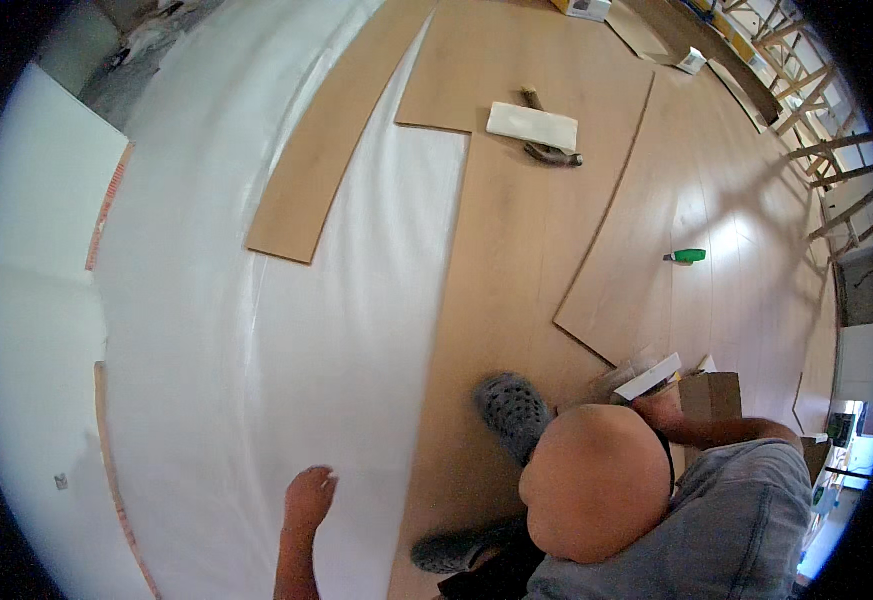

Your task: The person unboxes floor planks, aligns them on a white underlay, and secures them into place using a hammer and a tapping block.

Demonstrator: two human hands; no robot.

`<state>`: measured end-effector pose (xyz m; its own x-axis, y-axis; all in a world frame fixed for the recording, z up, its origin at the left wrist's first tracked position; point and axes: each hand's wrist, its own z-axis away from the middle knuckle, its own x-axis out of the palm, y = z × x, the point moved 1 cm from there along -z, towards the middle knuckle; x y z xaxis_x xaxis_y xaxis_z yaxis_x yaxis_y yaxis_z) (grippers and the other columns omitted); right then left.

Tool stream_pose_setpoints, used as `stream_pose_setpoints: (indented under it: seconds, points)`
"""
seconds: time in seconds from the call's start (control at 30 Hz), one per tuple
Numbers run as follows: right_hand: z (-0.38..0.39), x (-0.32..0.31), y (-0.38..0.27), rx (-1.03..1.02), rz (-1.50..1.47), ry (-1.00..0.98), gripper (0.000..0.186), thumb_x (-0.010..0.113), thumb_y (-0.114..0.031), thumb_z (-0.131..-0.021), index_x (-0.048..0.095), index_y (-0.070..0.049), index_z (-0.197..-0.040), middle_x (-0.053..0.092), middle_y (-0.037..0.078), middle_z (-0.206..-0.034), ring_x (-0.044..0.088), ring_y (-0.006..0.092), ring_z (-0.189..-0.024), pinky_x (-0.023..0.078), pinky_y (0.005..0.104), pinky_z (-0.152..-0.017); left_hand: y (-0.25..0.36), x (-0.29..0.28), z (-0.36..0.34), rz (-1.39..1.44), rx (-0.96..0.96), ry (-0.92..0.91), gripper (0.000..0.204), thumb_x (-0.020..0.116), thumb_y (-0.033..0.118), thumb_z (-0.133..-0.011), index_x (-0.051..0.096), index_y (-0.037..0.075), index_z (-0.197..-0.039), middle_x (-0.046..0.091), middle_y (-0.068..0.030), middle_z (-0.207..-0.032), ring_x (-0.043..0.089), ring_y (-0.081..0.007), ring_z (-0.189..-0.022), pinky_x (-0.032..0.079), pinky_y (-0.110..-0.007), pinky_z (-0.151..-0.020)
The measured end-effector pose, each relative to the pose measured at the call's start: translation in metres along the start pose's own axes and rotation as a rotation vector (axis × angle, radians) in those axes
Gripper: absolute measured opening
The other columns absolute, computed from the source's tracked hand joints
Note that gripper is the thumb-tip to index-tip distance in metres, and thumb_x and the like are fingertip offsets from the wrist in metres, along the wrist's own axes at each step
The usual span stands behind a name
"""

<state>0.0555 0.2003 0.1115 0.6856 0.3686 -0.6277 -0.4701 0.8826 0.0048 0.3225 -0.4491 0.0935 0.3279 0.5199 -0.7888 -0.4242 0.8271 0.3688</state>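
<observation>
Flanking a cardboard box (714, 396), contents unclear, the right hand (661, 407) hides its grip. The empty, half-open left hand (310, 496) overhangs underlay (357, 350).

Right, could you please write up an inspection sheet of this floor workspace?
Surface: light-brown wood-look planks beside a white sheet underlay.
Job's things: loose, long light-brown plank on the underlay; dark-headed hammer under a pale rectangular block; small green-handled tool on the planks; brown cardboard box at lower right.
Clutter: small white-fronted box at the top edge.
Hands: left hand appears empty over the underlay; right hand beside the cardboard box, grip unclear.
Cables: nothing seen clearly.
Surroundings: white wall at left; wooden-legged frames at upper right.
</observation>
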Motion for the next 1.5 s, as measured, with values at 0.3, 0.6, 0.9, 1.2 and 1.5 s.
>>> stream_pose_setpoints:
  seconds: [0.3,0.6,0.9,1.2,1.5]
  points:
    - [0.025,0.046,0.0,-0.181,0.212,0.438,0.037,0.059,-0.019,-0.088,0.059,-0.006,-0.123,0.054,0.018,-0.13,0.052,0.039,-0.119,0.047,0.0498,-0.098,-0.098,0.16,0.284,0.247,-0.592,-0.2,0.038,0.055,0.034,-0.098,0.069,0.001,-0.109,0.069,-0.0196,-0.11,0.065,-0.037,-0.104,0.051,-0.047,-0.093]
    - [-0.005,0.024,0.005,-0.214,0.074,0.122,0.049,0.062,-0.035,-0.093,0.057,-0.007,-0.132,0.052,0.018,-0.137,0.049,0.0397,-0.127,0.046,0.0514,-0.103,0.022,0.201,0.276,0.541,-0.767,-0.1,0.039,0.054,0.035,-0.098,0.068,0.001,-0.111,0.068,-0.0195,-0.113,0.064,-0.0367,-0.107,0.05,-0.047,-0.095]
    - [-0.061,-0.004,0.107,0.092,0.048,0.38,0.023,0.063,-0.015,-0.086,0.061,0.001,-0.102,0.067,0.026,-0.102,0.064,0.0433,-0.101,0.053,0.0493,-0.085,0.018,0.196,0.262,0.57,-0.729,-0.048,0.04,0.054,0.036,-0.099,0.067,0.001,-0.114,0.068,-0.0195,-0.116,0.063,-0.0364,-0.109,0.049,-0.047,-0.096]
    - [-0.017,0.055,0.146,0.479,-0.397,0.664,0.043,0.074,-0.045,-0.081,0.069,-0.005,-0.098,0.066,0.022,-0.106,0.06,0.04,-0.104,0.048,0.0509,-0.088,0.016,0.183,0.234,0.557,-0.691,-0.035,0.041,0.054,0.036,-0.099,0.066,0.001,-0.116,0.067,-0.0194,-0.118,0.062,-0.0361,-0.111,0.048,-0.047,-0.097]
    - [0.009,0.191,0.222,0.657,-0.213,0.23,0.053,0.061,-0.044,-0.09,0.048,-0.011,-0.13,0.069,0.016,-0.105,0.066,0.0328,-0.098,0.052,0.049,-0.08,0.036,0.162,0.194,0.533,-0.708,-0.053,0.042,0.053,0.037,-0.1,0.065,0.0,-0.118,0.066,-0.0194,-0.121,0.061,-0.0358,-0.113,0.048,-0.047,-0.099]
